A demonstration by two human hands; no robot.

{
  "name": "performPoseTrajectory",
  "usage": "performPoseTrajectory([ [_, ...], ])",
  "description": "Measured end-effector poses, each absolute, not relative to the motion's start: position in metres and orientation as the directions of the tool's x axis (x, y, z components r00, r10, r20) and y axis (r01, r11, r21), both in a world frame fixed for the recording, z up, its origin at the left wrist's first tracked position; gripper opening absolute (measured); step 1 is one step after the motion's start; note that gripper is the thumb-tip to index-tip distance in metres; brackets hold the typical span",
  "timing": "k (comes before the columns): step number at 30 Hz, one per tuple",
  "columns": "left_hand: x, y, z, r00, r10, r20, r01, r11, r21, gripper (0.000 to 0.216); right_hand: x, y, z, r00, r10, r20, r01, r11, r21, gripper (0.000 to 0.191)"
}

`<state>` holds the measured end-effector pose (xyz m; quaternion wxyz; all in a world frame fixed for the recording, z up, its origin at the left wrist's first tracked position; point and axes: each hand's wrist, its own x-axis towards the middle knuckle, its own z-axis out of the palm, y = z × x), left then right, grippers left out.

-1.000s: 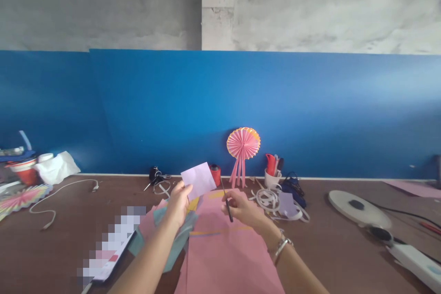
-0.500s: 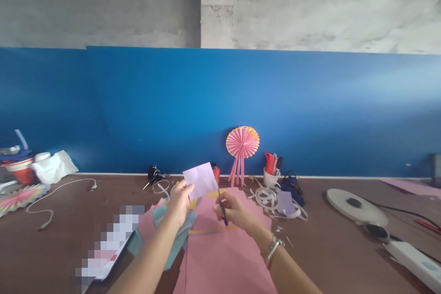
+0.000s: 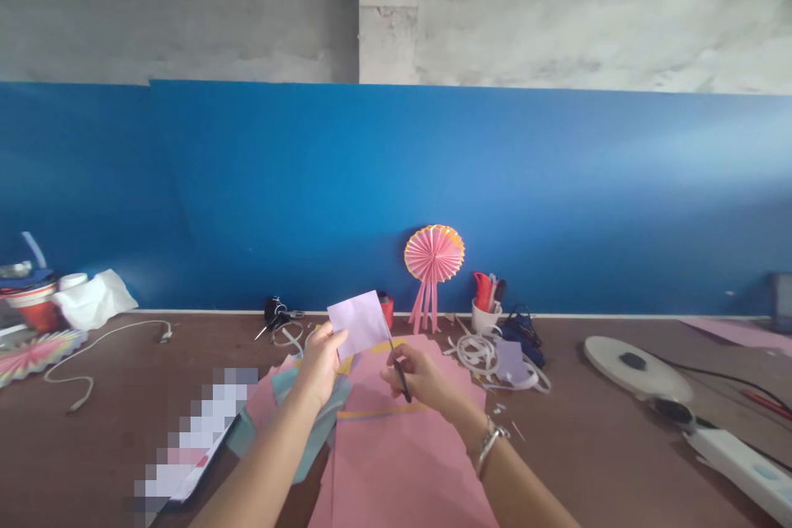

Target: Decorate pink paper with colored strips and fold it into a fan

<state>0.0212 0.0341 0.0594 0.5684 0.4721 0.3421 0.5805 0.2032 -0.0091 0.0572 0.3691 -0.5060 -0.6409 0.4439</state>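
A piece of pale purple paper is pinched at its lower left corner by my left hand, held up above the table. My right hand grips a pair of scissors with dark handles; the blades point up along the paper's right edge. How far the blades are apart is too small to tell. Beneath both hands lie large pink paper sheets, with a thin yellow and grey strip across them. Teal paper sticks out under my left forearm.
A pink pleated paper rosette leans on the blue partition. Right of it stand a white cup with tools and coiled white ribbon. Keys lie at the back. A white round base sits at right.
The camera view has shifted very slightly. The scissors' blades lie a little closer along the purple paper's right edge; both hands keep nearly the same place and grip.
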Motion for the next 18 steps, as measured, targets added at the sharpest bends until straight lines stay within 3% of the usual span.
performPoseTrajectory([
  [18, 0.0213, 0.0295, 0.0621, 0.026, 0.985, 0.17, -0.266, -0.157, 0.951, 0.03, 0.2027, -0.0094, 0.0569, -0.208, 0.977, 0.045, 0.324, 0.113, -0.939, 0.026],
])
